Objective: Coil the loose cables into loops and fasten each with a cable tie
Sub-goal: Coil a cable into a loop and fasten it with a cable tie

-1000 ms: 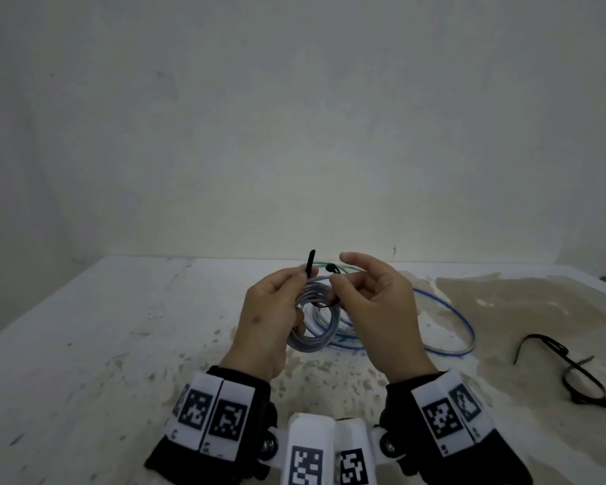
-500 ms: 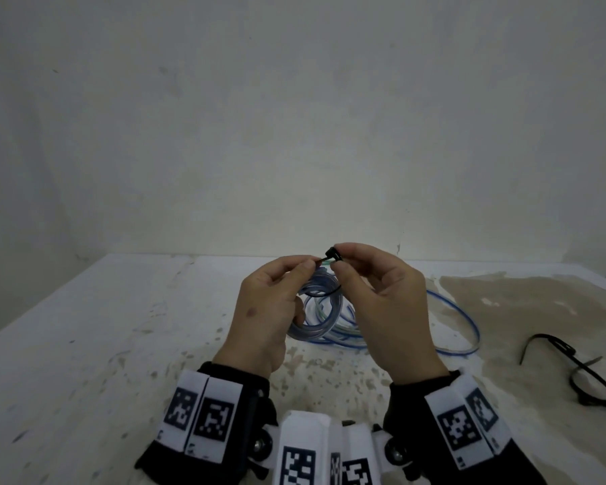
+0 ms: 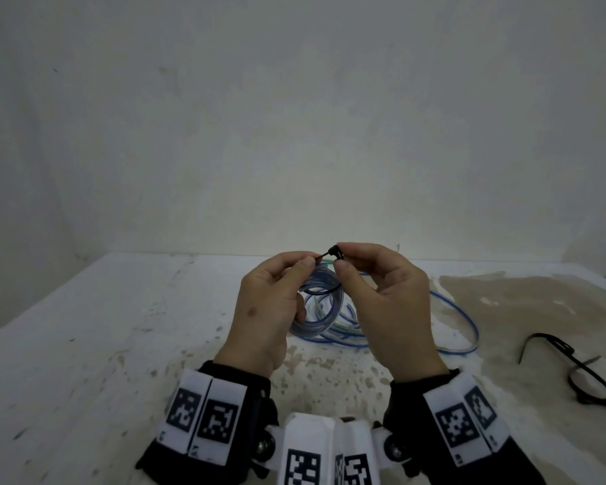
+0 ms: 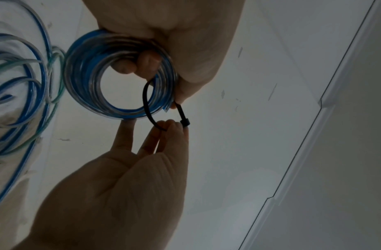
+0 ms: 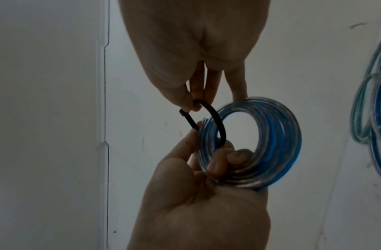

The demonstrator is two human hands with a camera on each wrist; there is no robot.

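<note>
A small coil of clear and blue cable point(image 3: 324, 309) point(image 4: 121, 112) point(image 5: 281, 135) hangs on the curled fingers of my left hand point(image 3: 310, 264) point(image 4: 176, 103) point(image 5: 198, 128), held above the table. A black cable tie point(image 3: 331, 254) point(image 4: 147, 108) point(image 5: 217, 121) loops round one side of the coil. The left thumb and forefinger pinch one end of the tie. My right hand point(image 3: 338, 259) point(image 4: 174, 125) point(image 5: 193, 104) pinches the tie at its square head. The two ends meet between the fingertips; whether the tail has passed through the head is unclear.
Loose blue and green cables point(image 3: 452, 309) point(image 4: 24, 84) point(image 5: 373, 101) lie on the stained white table point(image 3: 84, 344) behind and right of my hands. More black cable ties point(image 3: 574, 365) lie at the right. A bare wall stands behind the table.
The tie's tail stood upright by my left fingers a second ago; it has been bent over to the head in my right hand. Both hands rose slightly with the coil.
</note>
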